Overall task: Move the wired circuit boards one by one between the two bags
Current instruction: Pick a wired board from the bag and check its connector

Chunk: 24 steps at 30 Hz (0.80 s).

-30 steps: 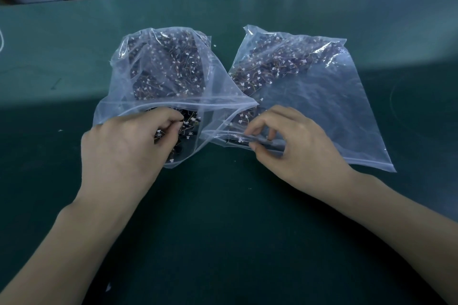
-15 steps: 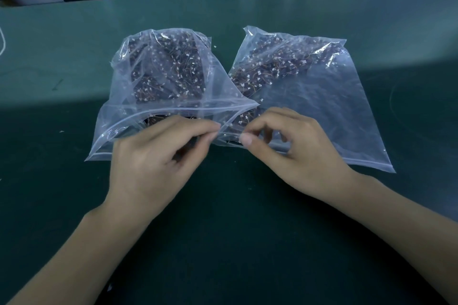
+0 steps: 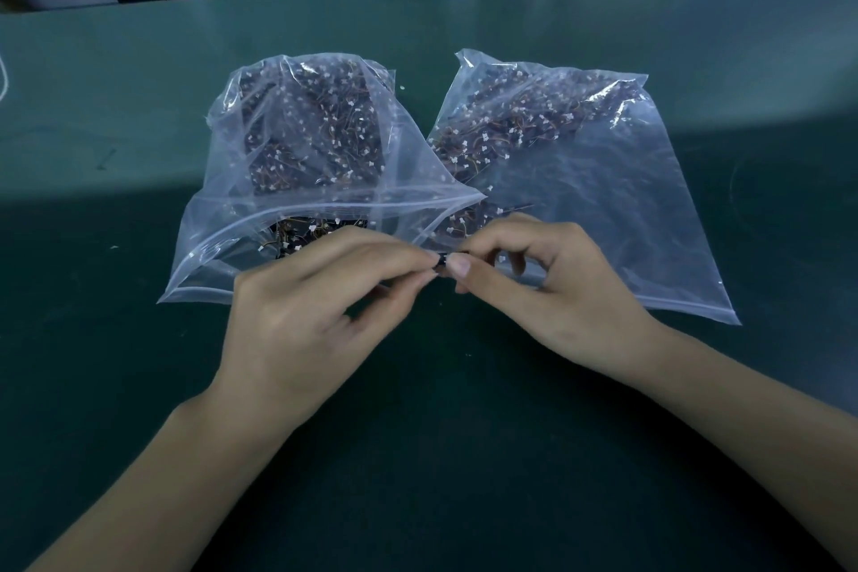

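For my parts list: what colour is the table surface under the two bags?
Dark green table surface, shown in the head view.

Pinched where the left hand (image 3: 302, 316) and right hand (image 3: 552, 293) meet, the small circuit board (image 3: 441, 259) is black. Beyond the grip to its left, the left bag (image 3: 223, 242) is clear, glossy plastic over a dark mass speckled with white connectors and orange-brown wires; the right bag (image 3: 650, 218), beyond and to the grip's right, shows the same white-on-dark speckle. Under the grip the table (image 3: 464, 455) is plain dark green, crossed farther off by a paler green band of light.
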Motion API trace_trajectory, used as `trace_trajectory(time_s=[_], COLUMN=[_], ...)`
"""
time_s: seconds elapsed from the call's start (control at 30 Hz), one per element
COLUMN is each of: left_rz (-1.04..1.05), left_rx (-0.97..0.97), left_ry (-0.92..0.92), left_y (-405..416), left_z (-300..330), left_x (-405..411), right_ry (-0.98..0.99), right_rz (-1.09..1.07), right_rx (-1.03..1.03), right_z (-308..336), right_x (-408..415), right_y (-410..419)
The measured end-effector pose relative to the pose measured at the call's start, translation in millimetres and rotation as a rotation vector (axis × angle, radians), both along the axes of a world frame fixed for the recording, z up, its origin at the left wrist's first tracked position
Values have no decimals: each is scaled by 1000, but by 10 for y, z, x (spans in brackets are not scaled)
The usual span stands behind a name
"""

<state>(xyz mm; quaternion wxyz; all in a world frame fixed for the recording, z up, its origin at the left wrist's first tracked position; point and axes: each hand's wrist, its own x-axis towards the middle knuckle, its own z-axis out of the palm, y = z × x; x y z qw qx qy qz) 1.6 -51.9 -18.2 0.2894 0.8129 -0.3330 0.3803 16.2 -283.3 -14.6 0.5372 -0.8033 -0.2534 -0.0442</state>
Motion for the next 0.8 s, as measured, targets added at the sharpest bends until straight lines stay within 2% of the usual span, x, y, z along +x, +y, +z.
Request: trace_trajectory(time_s=[0.13,0.27,0.4,0.8], left_rz=[-32,12,92,4], left_rx=[-38,-114,-49,-108], left_ry=[29,175,277,355], left_y=[-27,-29,-18,-97], left_z=[-3,-5,-35,-41], left_x=[-15,-36,-20,-32], right_ry=[39,49,59,64], right_rz=[14,23,31,6], right_rx=[84,118,123,91], right_z=[3,21,23,5], right_x=[8,8,-21,-43], right_y=[-2,-4,-7,12])
